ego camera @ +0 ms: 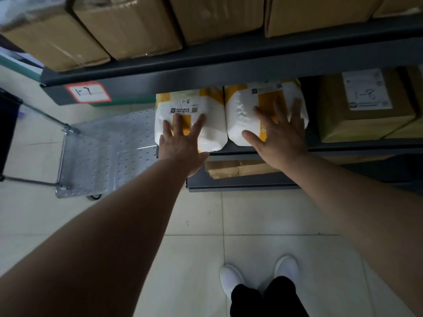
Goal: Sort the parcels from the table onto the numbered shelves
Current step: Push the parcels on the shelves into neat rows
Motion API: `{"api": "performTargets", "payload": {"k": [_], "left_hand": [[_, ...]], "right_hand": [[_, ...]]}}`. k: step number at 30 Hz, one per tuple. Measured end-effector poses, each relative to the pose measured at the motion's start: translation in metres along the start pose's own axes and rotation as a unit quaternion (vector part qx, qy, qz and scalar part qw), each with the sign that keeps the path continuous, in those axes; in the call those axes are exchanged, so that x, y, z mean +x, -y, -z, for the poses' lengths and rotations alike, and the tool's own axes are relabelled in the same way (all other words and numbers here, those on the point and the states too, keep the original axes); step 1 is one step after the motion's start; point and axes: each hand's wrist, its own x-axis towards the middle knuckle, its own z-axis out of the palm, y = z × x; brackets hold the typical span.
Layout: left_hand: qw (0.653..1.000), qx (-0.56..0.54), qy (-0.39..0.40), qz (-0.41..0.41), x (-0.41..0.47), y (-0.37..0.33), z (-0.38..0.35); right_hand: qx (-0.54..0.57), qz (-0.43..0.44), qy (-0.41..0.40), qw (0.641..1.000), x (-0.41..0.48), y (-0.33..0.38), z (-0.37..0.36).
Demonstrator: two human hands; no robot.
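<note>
Progress seems well under way, judging by the shelves; two soft white-and-yellow parcels lie side by side on the lower shelf [343,148], touching each other. The left parcel [212,131] bears a handwritten "1-8" and juts past the shelf's left end and front edge; the right parcel [240,110] sits more squarely, and its number cannot be read. The left hand [183,143] lies flat on the left parcel with fingers spread; the right hand [281,136] lies flat on the right parcel, fingers likewise fanned; neither curls round anything. Both look to be pushing the parcels deeper in, so this placement is nearly finished but not quite. Just beside the right parcel stands a brown box [357,110] marked "1-8", which suggests the row is the proper one; the beam above carries a tag [88,92] reading "1-7", with cardboard boxes [128,26] ranged on that level. A flat trolley [103,152] stands on the floor to the left; the table is out of view, so how many parcels wait there cannot be told.
</note>
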Motion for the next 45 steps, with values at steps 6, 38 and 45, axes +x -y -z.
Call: {"api": "performTargets", "payload": {"k": [6,38,45], "left_hand": [[0.998,-0.04,0.042,0.009,-0.003,0.003,0.009],[0.975,0.021,0.004,-0.222,0.017,-0.343,0.038],[0.977,0.036,0.011,-0.209,0.012,-0.329,0.035]], "right_hand": [[-0.034,-0.01,0.0,0.999,-0.007,0.013,-0.002],[-0.03,-0.103,0.057,0.993,-0.053,-0.317,0.085],[0.031,-0.09,0.045,0.995,-0.049,-0.299,0.075]]}}
